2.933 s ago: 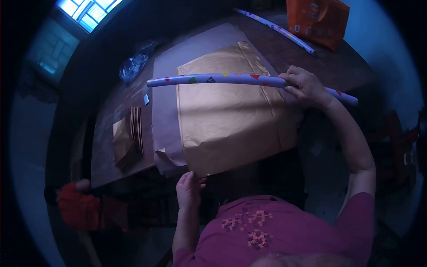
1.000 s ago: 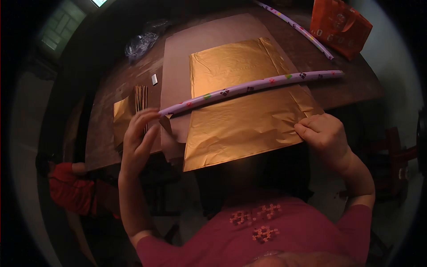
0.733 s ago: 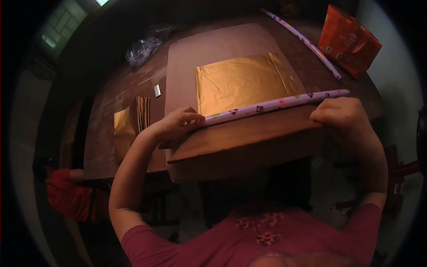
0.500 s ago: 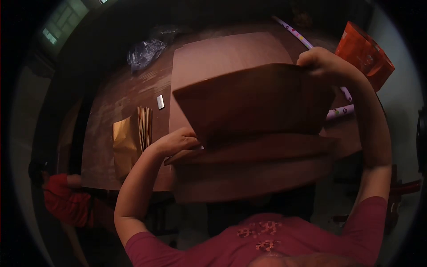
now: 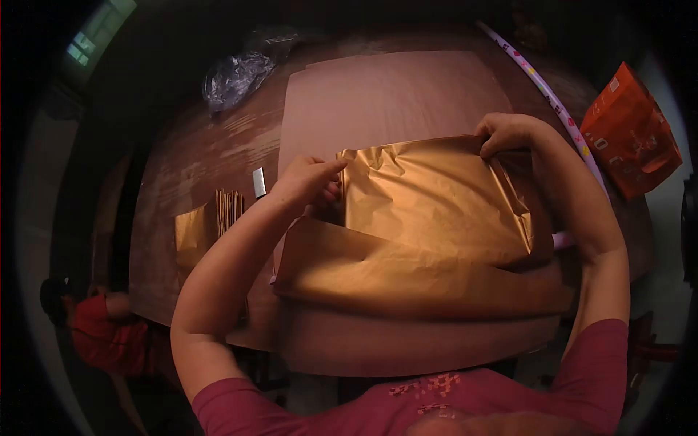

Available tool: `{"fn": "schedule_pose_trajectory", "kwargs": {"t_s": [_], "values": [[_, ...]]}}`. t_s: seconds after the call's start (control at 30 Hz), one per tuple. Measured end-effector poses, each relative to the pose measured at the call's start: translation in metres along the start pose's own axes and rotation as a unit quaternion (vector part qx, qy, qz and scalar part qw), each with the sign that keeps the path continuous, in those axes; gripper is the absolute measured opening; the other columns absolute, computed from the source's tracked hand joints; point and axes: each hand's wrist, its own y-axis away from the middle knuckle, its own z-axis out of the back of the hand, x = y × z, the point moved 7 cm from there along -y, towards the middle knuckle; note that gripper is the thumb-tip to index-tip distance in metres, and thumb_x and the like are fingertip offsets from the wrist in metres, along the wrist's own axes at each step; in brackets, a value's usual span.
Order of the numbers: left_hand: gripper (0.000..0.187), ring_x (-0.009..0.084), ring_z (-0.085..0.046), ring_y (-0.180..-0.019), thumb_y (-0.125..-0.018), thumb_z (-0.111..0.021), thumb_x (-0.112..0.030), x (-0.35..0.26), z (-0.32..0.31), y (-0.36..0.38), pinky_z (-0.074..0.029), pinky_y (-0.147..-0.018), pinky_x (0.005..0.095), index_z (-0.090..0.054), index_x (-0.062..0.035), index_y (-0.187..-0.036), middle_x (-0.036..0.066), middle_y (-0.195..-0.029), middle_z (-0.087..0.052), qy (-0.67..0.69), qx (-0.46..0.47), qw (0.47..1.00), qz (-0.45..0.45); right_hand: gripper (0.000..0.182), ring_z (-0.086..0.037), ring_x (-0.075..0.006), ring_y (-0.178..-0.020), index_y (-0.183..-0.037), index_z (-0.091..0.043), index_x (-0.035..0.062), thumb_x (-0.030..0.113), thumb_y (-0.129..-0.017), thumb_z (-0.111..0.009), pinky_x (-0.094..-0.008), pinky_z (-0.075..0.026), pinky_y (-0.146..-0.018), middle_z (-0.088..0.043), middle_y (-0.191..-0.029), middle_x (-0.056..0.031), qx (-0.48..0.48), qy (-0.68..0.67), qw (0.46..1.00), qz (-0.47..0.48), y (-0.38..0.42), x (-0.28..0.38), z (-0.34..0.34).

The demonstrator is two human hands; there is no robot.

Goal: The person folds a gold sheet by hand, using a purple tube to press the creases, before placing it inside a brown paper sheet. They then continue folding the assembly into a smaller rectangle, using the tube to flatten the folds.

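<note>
A large sheet of gold wrapping paper [image 5: 429, 196] is spread in front of me, creased and partly folded over itself. My left hand [image 5: 313, 178] pinches its upper left corner between thumb and fingers. At the upper right corner, my right hand [image 5: 512, 134] grips the edge, with the fingertips partly hidden. The near part of the paper bulges in a loose fold toward my body. Beneath it lie flat, dull pinkish-brown sheets [image 5: 392, 87], which reach over the near table edge.
To the left stand folded gold paper pieces [image 5: 193, 232] and a small silvery block [image 5: 259, 182]. Crumpled clear plastic [image 5: 236, 80] lies at the back left of the table [image 5: 174, 160]. A patterned roll [image 5: 542, 91] and an orange bag [image 5: 632, 134] are right. A person in red [image 5: 109, 330] sits left.
The paper has come down from its raised position and its gold side now faces up. My left hand has moved up to its upper left corner; my right hand is lower.
</note>
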Motion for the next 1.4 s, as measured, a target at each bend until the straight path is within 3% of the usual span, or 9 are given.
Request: {"fn": "schedule_pose_trajectory", "kwargs": {"t_s": [0.23,0.43,0.7,0.8,0.83,0.9,0.97,1.33,1.4], "values": [[0.022,0.0104,-0.059,-0.055,-0.089,-0.073,-0.024,-0.001,-0.003,-0.027,-0.044,-0.049,0.0255,-0.067,-0.0053,-0.080,0.002,-0.068,-0.065,-0.008,-0.096,0.995,-0.033,0.033,-0.068,-0.0174,-0.085,-0.106,-0.070,-0.0031,0.009,-0.075,-0.068,-0.0301,-0.053,-0.078,-0.074,-0.091,-0.0107,-0.027,0.022,0.999,0.036,0.002,0.007,0.001],[0.019,0.0126,-0.058,-0.054,-0.085,-0.071,-0.017,-0.001,-0.003,-0.020,-0.044,-0.050,0.0275,-0.067,-0.0016,-0.074,0.004,-0.066,-0.065,0.038,-0.140,0.987,-0.066,0.032,-0.068,-0.0187,-0.085,-0.105,-0.070,-0.0028,0.009,-0.074,-0.068,-0.0313,-0.053,-0.078,-0.074,-0.091,-0.0107,-0.047,0.045,0.997,0.052,0.003,0.009,0.002],[0.017,0.0140,-0.059,-0.055,-0.083,-0.071,-0.017,0.007,0.002,-0.022,-0.046,-0.052,0.0294,-0.069,-0.0008,-0.077,0.006,-0.067,-0.066,0.000,-0.177,0.983,-0.049,0.035,-0.066,-0.0189,-0.091,-0.108,-0.068,-0.0026,0.019,-0.081,-0.069,-0.0305,-0.051,-0.081,-0.072,-0.096,-0.0100,-0.049,-0.015,0.998,0.042,0.018,0.005,0.006],[0.018,0.0154,-0.060,-0.056,-0.082,-0.071,-0.018,0.015,0.006,-0.030,-0.046,-0.053,0.0310,-0.069,-0.0003,-0.076,0.007,-0.067,-0.066,-0.026,-0.192,0.980,-0.042,0.038,-0.066,-0.0188,-0.089,-0.107,-0.068,-0.0026,0.027,-0.083,-0.071,-0.0318,-0.051,-0.080,-0.071,-0.095,-0.0099,-0.103,-0.014,0.994,0.036,0.020,-0.010,0.016],[0.019,0.0164,-0.061,-0.056,-0.081,-0.072,-0.018,0.015,0.007,-0.031,-0.046,-0.053,0.0318,-0.069,0.0001,-0.075,0.007,-0.066,-0.066,-0.044,-0.202,0.978,-0.039,0.038,-0.065,-0.0184,-0.089,-0.107,-0.068,-0.0023,0.027,-0.083,-0.072,-0.0311,-0.051,-0.080,-0.071,-0.095,-0.0094,-0.108,-0.077,0.991,0.019,0.014,-0.023,0.018],[0.020,0.0170,-0.061,-0.056,-0.080,-0.072,-0.018,0.013,0.008,-0.030,-0.047,-0.053,0.0324,-0.069,0.0003,-0.074,0.007,-0.066,-0.066,-0.047,-0.205,0.977,-0.036,0.038,-0.064,-0.0180,-0.089,-0.107,-0.067,-0.0021,0.027,-0.084,-0.073,-0.0304,-0.050,-0.080,-0.070,-0.095,-0.0090,-0.112,-0.138,0.984,0.002,0.011,-0.038,0.018],[0.020,0.0177,-0.061,-0.057,-0.080,-0.073,-0.018,0.013,0.012,-0.033,-0.047,-0.053,0.0329,-0.069,0.0005,-0.073,0.008,-0.066,-0.066,-0.050,-0.209,0.976,-0.032,0.035,-0.062,-0.0141,-0.092,-0.109,-0.063,-0.0014,0.020,-0.084,-0.074,-0.0277,-0.050,-0.080,-0.068,-0.098,-0.0082,-0.108,-0.101,0.987,0.066,0.013,-0.033,0.016],[0.011,0.0153,-0.058,-0.055,-0.076,-0.075,-0.012,0.017,0.015,-0.058,-0.045,-0.053,0.0301,-0.069,-0.0024,-0.074,0.005,-0.066,-0.064,0.019,-0.166,0.982,-0.088,0.035,-0.063,-0.0168,-0.083,-0.097,-0.063,0.0012,0.016,-0.071,-0.081,-0.0314,-0.051,-0.074,-0.067,-0.090,-0.0074,-0.154,-0.105,0.981,0.047,0.005,-0.046,0.010],[0.011,0.0152,-0.059,-0.056,-0.076,-0.075,-0.011,0.012,0.017,-0.057,-0.045,-0.053,0.0302,-0.069,-0.0024,-0.074,0.005,-0.067,-0.065,0.039,-0.164,0.984,-0.055,0.034,-0.062,-0.0166,-0.083,-0.096,-0.063,0.0017,0.016,-0.070,-0.081,-0.0314,-0.051,-0.073,-0.067,-0.089,-0.0071,-0.162,-0.110,0.979,0.052,0.006,-0.047,0.010]]}}
